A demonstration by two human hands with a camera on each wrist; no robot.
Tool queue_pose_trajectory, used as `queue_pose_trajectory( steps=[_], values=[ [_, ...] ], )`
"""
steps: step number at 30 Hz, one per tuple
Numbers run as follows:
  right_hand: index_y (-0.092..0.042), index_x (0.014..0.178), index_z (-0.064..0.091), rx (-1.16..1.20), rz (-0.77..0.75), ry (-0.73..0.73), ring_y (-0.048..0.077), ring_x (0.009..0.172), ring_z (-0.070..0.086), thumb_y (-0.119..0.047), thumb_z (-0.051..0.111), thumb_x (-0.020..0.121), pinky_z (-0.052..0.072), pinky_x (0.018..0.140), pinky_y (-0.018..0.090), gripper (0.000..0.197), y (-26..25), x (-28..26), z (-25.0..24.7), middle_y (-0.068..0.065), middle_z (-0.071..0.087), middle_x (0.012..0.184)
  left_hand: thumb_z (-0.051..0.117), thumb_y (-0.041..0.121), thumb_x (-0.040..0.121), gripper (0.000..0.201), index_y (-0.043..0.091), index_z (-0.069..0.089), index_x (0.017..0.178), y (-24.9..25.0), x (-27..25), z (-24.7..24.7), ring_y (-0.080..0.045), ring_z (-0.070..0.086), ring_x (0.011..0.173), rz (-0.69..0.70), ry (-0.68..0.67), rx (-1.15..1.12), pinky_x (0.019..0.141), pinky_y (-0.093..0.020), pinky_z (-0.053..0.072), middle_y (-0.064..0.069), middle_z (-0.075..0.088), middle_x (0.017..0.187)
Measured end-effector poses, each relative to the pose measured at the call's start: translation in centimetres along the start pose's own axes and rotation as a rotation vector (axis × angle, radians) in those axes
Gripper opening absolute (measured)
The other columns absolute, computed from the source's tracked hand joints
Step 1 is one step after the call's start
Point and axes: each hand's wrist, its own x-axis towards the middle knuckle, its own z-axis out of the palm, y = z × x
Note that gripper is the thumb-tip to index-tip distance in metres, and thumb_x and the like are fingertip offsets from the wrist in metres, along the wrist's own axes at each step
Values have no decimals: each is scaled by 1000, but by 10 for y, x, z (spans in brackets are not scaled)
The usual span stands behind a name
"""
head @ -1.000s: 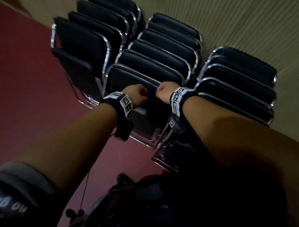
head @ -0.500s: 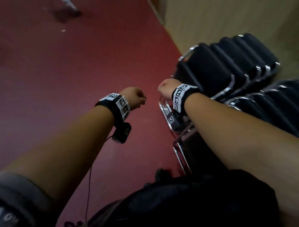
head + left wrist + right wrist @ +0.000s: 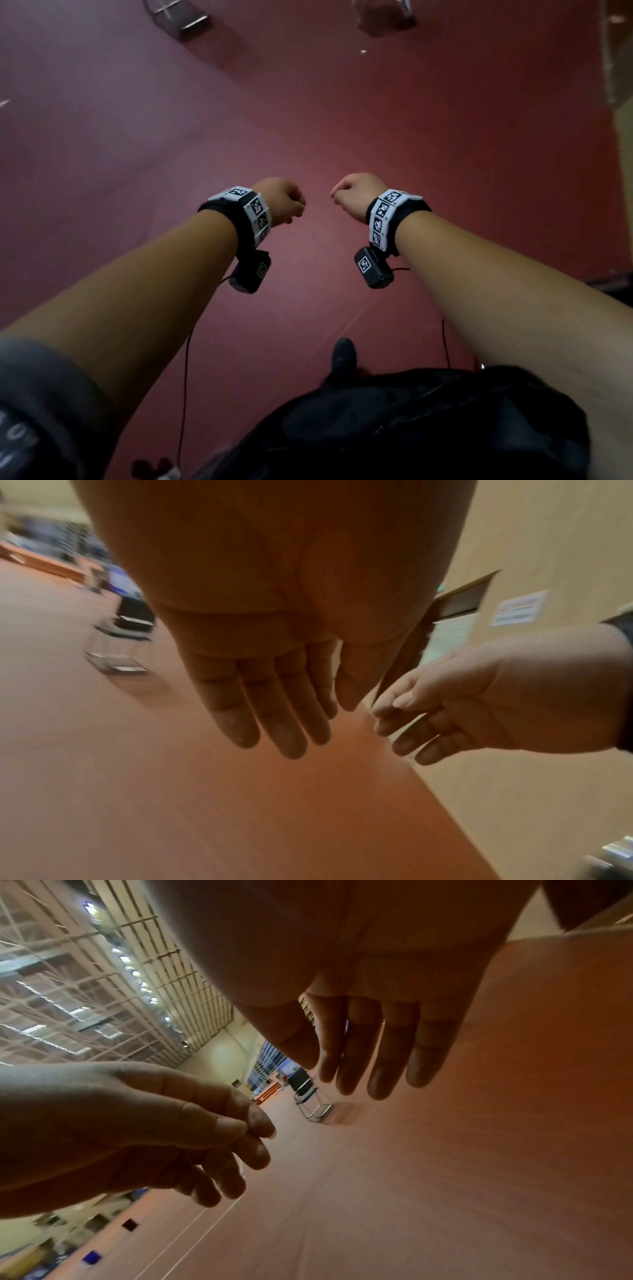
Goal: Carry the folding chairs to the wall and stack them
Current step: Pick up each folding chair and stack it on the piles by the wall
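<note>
Both hands hang in front of me over the red floor and hold nothing. My left hand (image 3: 284,202) and right hand (image 3: 349,193) are a short way apart, fingers relaxed and loosely bent. In the left wrist view the left fingers (image 3: 267,718) point down, nearly straight. In the right wrist view the right fingers (image 3: 369,1047) do too. Two unfolded black chairs with chrome legs stand far ahead: one chair (image 3: 178,17) at the top left, another chair (image 3: 383,17) at the top right. The stacked chairs are out of the head view.
A beige wall (image 3: 623,137) runs along the right side, with a doorway (image 3: 455,620) and a notice (image 3: 517,610) on it. A chrome piece (image 3: 613,856) shows low at the right of the left wrist view. A wide stretch of red floor (image 3: 308,120) lies ahead.
A second ago both hands gripped the top of a folded chair at the stack. They have let go and moved apart, and I have turned left, away from the stack.
</note>
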Motion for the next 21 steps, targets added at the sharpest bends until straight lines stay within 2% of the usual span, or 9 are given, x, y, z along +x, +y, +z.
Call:
queue_pose_trajectory(
  steps=[6,11,15,21],
  values=[
    [-21,98,81,-92,-80,-114,24,97,73,-24,59,92,59,93,39,23,-90,147,-14,-3,79,104,65,16,93,14,19,76,102,-52,79,-98,-16,77,81,-109,141,-114,87,-32,60,1,79,92],
    [-18,94,81,-85,-186,-178,25,94,75,-22,60,92,61,90,45,21,-176,249,0,2,80,96,65,11,92,13,14,76,98,-124,137,-165,-24,78,85,-220,227,-233,76,-29,58,-6,80,94],
    [-17,93,81,-106,-241,-223,23,90,76,-23,63,93,61,90,45,20,-232,333,18,1,80,93,66,15,91,15,15,79,99,-186,206,-212,-20,78,82,-261,247,-212,87,-37,61,-6,80,90],
    [-18,93,81,-180,-200,-216,23,90,75,-23,63,94,60,91,45,19,-306,471,19,1,80,94,65,13,91,16,12,79,97,-253,324,-297,-21,77,80,-247,254,-288,88,-40,62,-3,80,90]
  ],
)
